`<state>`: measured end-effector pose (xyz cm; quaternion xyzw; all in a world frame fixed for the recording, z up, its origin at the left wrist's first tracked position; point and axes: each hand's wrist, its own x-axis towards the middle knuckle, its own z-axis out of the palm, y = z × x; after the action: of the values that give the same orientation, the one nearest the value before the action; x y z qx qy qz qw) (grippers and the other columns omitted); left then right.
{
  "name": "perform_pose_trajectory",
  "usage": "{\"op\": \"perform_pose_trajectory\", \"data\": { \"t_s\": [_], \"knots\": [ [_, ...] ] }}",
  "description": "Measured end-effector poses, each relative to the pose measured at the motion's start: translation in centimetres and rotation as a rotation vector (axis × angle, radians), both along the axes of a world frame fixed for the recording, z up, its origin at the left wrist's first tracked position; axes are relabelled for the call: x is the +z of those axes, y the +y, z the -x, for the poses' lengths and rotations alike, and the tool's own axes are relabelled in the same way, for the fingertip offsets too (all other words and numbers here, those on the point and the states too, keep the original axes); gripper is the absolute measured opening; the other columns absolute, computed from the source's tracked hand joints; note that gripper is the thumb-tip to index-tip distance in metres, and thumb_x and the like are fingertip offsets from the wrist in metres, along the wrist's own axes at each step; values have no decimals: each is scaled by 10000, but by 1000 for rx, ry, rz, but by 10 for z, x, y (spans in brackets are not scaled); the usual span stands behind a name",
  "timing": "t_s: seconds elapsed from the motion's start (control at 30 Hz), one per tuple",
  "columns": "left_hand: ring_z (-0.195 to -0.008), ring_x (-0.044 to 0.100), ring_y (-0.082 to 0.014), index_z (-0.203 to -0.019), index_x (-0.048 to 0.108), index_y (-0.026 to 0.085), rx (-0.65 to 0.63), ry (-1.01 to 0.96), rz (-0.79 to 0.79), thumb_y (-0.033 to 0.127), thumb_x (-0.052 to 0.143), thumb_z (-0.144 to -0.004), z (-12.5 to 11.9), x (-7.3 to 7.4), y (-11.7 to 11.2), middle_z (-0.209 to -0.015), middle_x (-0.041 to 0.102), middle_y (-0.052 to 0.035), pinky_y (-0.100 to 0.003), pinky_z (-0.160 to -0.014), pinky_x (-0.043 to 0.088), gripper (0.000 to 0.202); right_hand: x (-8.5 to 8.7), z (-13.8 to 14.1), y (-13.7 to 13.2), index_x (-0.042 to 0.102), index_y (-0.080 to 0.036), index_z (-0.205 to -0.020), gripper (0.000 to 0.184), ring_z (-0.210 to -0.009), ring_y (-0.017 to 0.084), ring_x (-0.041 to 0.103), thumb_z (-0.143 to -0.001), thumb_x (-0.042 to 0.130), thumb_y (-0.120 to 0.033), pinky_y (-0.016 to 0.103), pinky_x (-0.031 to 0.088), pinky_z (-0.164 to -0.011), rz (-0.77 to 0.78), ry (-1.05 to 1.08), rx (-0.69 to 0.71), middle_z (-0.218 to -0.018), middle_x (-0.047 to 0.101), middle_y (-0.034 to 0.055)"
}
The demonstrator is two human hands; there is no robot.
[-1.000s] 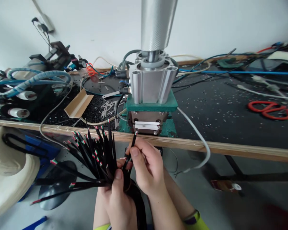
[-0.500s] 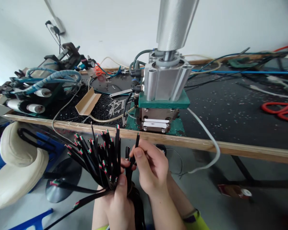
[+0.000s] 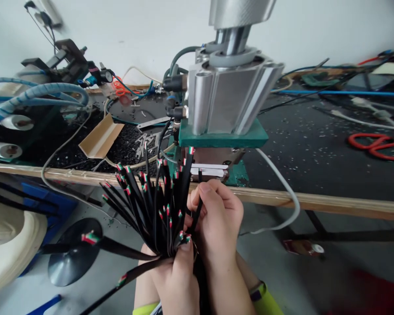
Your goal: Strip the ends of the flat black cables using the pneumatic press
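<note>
A thick bundle of black cables (image 3: pixel 157 218) fans out upward, many of its ends showing red, white and green wires. My left hand (image 3: pixel 177 278) is closed around the bundle low down, thumb in front. My right hand (image 3: pixel 216 214) pinches a single black cable (image 3: pixel 197 212) at the bundle's right side, its tip pointing up toward the press. Just beyond the fingertips is the pneumatic press (image 3: pixel 226 100), a silver cylinder block on a green plate, with a pale slotted jaw (image 3: pixel 208 168) near the table edge. The right fingers partly hide the cable.
The black bench (image 3: pixel 315 162) has a wooden front edge. Red-handled scissors (image 3: pixel 377 146) lie at right. A folded cardboard piece (image 3: pixel 101 138) and white strips (image 3: pixel 146 146) lie left of the press. A grey cable (image 3: pixel 282 183) hangs over the edge. At left are a cream cushioned seat (image 3: pixel 13 245) and another machine (image 3: pixel 26 113).
The view has come closer to the press. Both hands and the bundle have shifted right and nearer to it; the single cable's tip now stands in front of the jaw.
</note>
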<state>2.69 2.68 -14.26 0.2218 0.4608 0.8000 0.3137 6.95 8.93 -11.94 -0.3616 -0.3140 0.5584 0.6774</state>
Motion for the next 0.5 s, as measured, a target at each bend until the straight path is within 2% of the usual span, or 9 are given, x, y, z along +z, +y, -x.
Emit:
{"op": "perform_pose_trajectory", "data": {
  "t_s": [0.07,0.13,0.23,0.33,0.5],
  "knots": [
    [-760,773,-187,-890,886,239,-29,-6,-30,403,1040,-859,-3,4,4,-905,829,-14,-252,-724,648,227,2,-1,1,619,-252,-660,462,-431,113,393,-1005,819,-486,263,299,-366,35,18,8,-579,504,-56],
    [-741,777,-174,-852,892,241,-49,-23,-49,418,1053,-849,-5,6,7,-869,831,-8,-229,-719,657,239,4,-1,3,615,-251,-647,465,-432,106,365,-989,828,-484,257,292,-371,60,26,2,-560,472,-66],
    [-762,798,-160,-842,892,253,-61,-32,-69,415,1044,-863,-5,8,10,-855,838,9,-199,-777,674,223,4,-1,5,613,-250,-646,483,-429,104,350,-988,829,-513,256,295,-384,97,42,9,-541,436,-81],
    [-808,832,-156,-898,908,268,-120,-13,-84,396,989,-938,-2,7,12,-890,864,14,-191,-855,682,157,6,-1,7,609,-247,-641,490,-427,101,362,-1001,813,-509,258,309,-400,91,38,15,-535,455,-76],
    [-857,871,-178,-928,921,266,-159,-7,-126,366,949,-971,1,4,15,-908,882,0,-194,-869,692,112,10,-2,6,603,-246,-639,476,-438,98,344,-1011,803,-467,259,282,-405,60,25,6,-530,444,-80]
  ]
}}
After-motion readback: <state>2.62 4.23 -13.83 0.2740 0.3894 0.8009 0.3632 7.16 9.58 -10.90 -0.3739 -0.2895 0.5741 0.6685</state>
